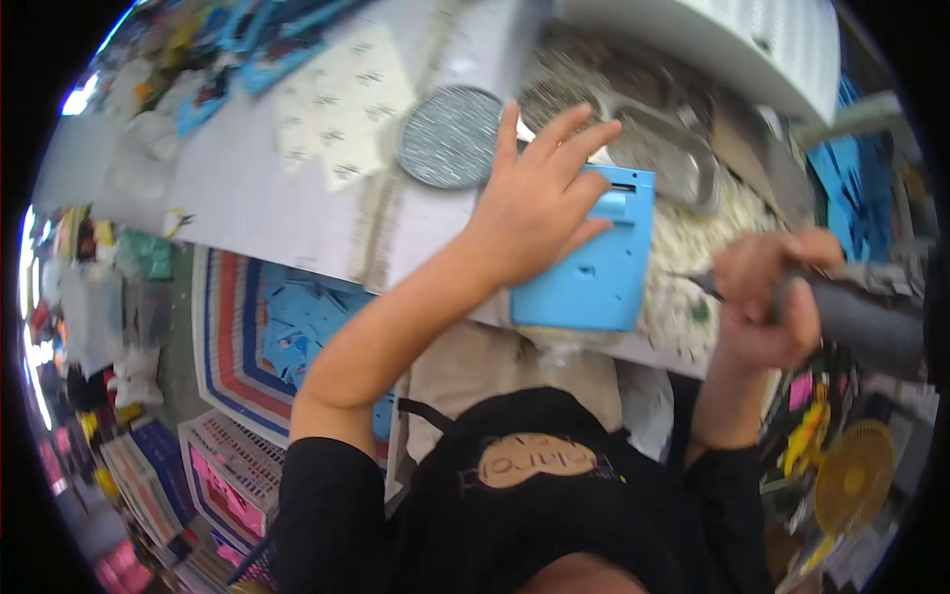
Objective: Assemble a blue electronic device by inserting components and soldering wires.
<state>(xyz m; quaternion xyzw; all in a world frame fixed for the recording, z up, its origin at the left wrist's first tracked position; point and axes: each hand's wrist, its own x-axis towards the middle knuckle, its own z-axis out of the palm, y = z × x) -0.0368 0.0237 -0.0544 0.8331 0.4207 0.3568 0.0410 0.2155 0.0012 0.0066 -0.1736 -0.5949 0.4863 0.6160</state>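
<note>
A light-blue plastic panel with slots and small holes lies at the front edge of the worktable. Above its upper left part is my left hand, its fingers spread and pointing away from me; whether the palm touches the panel I cannot tell. My right hand is wrapped round a dark, pistol-shaped power screwdriver. The driver's pointed tip is directed left, to the right of the panel. Next to my left fingertips stands a round dish full of thin silvery metal pieces.
Metal trays of small parts stand beyond the panel. Loose whitish pieces lie to its right. A printed cream sheet is on the table's left. Below it sits a striped crate of blue pieces. A yellow round fan is at lower right.
</note>
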